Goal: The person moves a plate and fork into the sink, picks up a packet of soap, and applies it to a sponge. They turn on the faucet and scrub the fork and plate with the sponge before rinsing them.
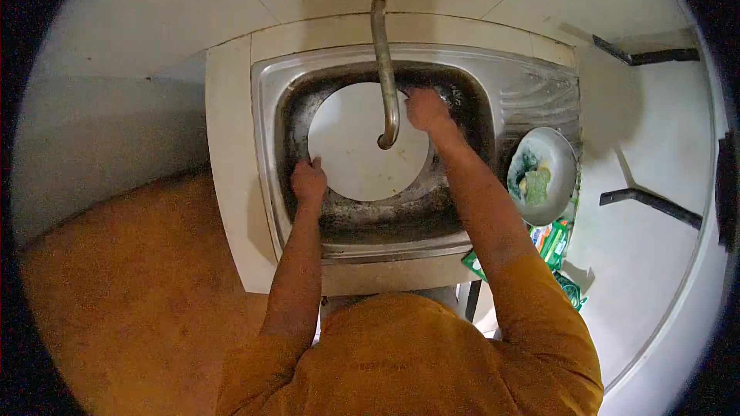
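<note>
— Since we hold the round white plate (362, 150) directly beneath the curved grey metal tap (385, 69), its upper face could knock the spout if we lift it straight up, we think.

— Agreed. The plate carries a few yellowish specks, and if it is greasy or soapy it may slide out of our fingers. It would then strike the floor of the stainless steel sink (266, 108) under the tap.

— How are we gripping it?

— Our left hand (308, 181) sits left of the tap and nearer to us. Its fingers are curled tight on the plate's lower left rim, and the forearm runs almost straight out from our body.

— And the other?

— Our right hand (426, 108) is just right of the tap, with its fingers bent down over the upper right rim. That arm stretches long and slants in from the right.

— So we clamp opposite edges. Is the plate flat or tilted?

— We cannot tell from above.

— Anything else at risk?

— Our right forearm passes close to the shallow grey metal bowl (559, 146) holding a green scrubbing sponge (537, 185), well right of the tap. A wide swing of the elbow could push it off its ledge.
</note>
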